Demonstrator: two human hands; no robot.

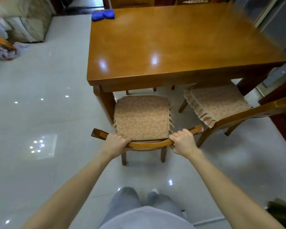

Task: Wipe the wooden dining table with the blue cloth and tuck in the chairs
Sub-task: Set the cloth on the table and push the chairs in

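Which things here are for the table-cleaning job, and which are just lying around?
For the job:
wooden dining table
blue cloth, on the table's far left corner
near chair, its back gripped by the left hand and right hand
second chair, sticking out on the right

Just lying about:
pale covered sofa, far left
heap of fabric on the floor

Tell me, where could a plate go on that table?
Nearly all the wooden table is bare, from its near edge to the blue cloth at the far left corner. Below the near edge is crowded: left hand and right hand grip one chair, a second chair beside it.
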